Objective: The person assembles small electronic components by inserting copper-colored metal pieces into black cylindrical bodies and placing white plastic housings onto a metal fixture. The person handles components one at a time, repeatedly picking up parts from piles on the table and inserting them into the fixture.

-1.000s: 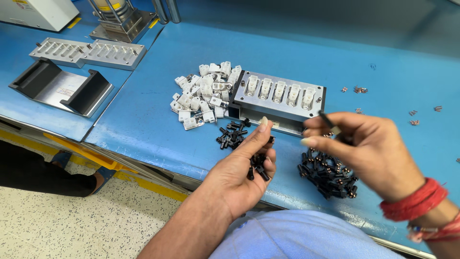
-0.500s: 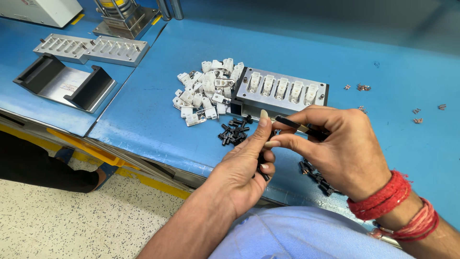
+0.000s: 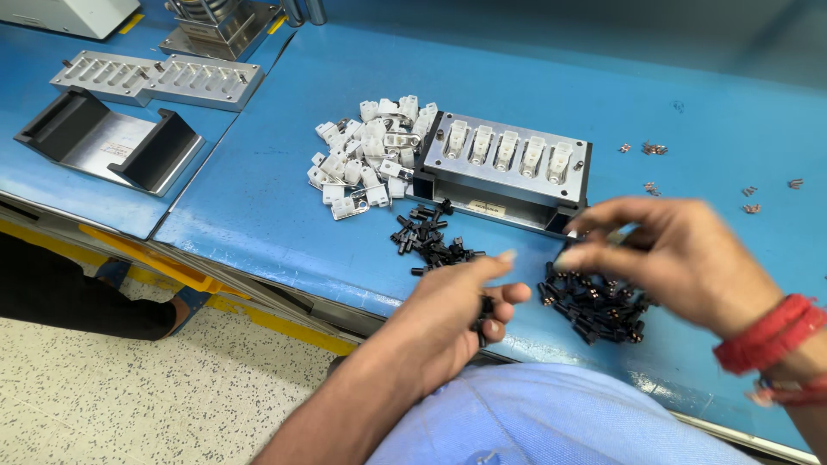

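My blue bench [image 3: 258,198] carries white clips [image 3: 366,155], a metal jig [image 3: 504,172], black parts [image 3: 594,301] (two heaps) and a tray [image 3: 108,146]

Your way to the metal block [image 3: 504,172] is hemmed by white clips [image 3: 366,155] leftward and black parts [image 3: 594,301] in front; bare table [image 3: 258,207] lies left.
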